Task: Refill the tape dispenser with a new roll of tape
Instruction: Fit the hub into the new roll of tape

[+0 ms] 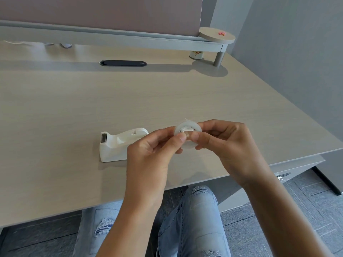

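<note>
Now both hands, left hand (154,153) and right hand (228,143), pinch the translucent white tape roll (188,133) beside the white dispenser (115,145)

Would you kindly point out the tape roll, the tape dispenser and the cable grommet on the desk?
tape roll (187,127): head view, upper clear rim above the fingertips.
tape dispenser (113,147): head view, white side wall of the body.
cable grommet (123,63): head view, middle of its dark cover.

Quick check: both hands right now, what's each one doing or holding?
Left hand: closed, pinching the clear round tape roll at its white plastic hub.
Right hand: closed, gripping the same roll's right edge, above the desk.
</note>
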